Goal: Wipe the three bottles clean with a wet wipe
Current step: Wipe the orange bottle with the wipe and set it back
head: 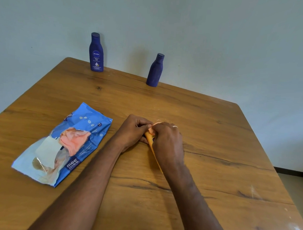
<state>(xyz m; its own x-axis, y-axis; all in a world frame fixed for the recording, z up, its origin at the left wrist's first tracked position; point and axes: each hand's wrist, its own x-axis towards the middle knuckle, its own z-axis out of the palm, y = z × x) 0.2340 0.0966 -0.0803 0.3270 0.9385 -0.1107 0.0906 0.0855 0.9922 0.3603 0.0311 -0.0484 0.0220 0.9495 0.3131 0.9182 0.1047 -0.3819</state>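
Two dark blue plastic bottles (96,53) (155,70) wait well beyond your hands; your left hand (131,131) steadies the slim orange bottle (152,146) while your right hand (167,141) pinches the pink wet wipe (152,128) against it.

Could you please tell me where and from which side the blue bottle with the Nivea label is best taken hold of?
Judging by its pose, grip the Nivea bottle round its wide lower body, coming from the front, the person's side. It stands upright at the table's far edge near the wall, so the back looks cramped, and the neck is narrower.
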